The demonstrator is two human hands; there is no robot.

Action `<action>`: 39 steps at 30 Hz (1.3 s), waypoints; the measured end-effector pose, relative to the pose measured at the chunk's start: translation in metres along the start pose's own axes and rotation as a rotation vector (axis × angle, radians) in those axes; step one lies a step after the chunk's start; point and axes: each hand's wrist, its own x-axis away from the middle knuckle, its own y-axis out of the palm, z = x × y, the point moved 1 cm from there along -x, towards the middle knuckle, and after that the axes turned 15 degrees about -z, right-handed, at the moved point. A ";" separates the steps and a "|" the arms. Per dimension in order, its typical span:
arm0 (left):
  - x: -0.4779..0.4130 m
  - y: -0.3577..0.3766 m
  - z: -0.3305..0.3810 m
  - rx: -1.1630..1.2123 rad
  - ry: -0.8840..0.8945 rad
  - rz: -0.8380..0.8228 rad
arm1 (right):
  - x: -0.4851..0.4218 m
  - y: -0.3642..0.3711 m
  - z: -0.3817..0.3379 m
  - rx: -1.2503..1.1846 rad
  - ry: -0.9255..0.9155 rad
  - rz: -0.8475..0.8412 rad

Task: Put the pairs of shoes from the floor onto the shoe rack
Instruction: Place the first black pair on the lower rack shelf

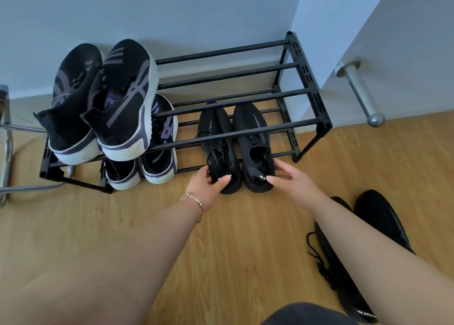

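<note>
Evidently both hands are at the heels of one black knit pair because the lower tier of the shoe rack (304, 124) is reached from the front, under the top bars, so the shoes go in toe first and are pushed from behind. The left hand (206, 187) pinches the heel collar of the left black shoe (218, 148), thumb on one side and fingers curled on the other, a narrow grip closed on the fabric. The right hand (292, 177) is spread wider, its fingertips touching the heel opening of the right black shoe (255, 145); whether it grips or merely steadies I cannot tell. The two shoes lie side by side, toes toward the wall (172, 12), heels overhanging the front rail. On the rack's left, one black-and-purple pair (103, 98) sits on the top tier and another purple-striped pair (157, 150) below, which leaves the right side open. One more black pair (363, 246) waits on the wood floor (221, 251) beside the right forearm, so I judge the task past halfway.
</note>
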 end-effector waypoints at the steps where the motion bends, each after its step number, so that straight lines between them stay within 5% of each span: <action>1: -0.002 0.002 -0.002 -0.069 -0.002 -0.009 | 0.002 0.000 0.000 0.010 0.002 -0.005; 4: -0.007 0.007 -0.005 -0.243 -0.052 -0.012 | -0.003 0.002 0.005 0.066 0.020 -0.019; 17: -0.027 -0.007 0.003 -0.359 -0.004 0.093 | -0.036 0.007 -0.018 0.527 0.008 0.160; 33: -0.046 -0.027 0.020 -0.365 -0.078 0.094 | -0.075 0.003 -0.039 0.613 0.057 0.206; 39: -0.030 -0.005 0.030 -0.433 -0.138 0.106 | -0.065 0.014 -0.031 0.821 0.024 0.242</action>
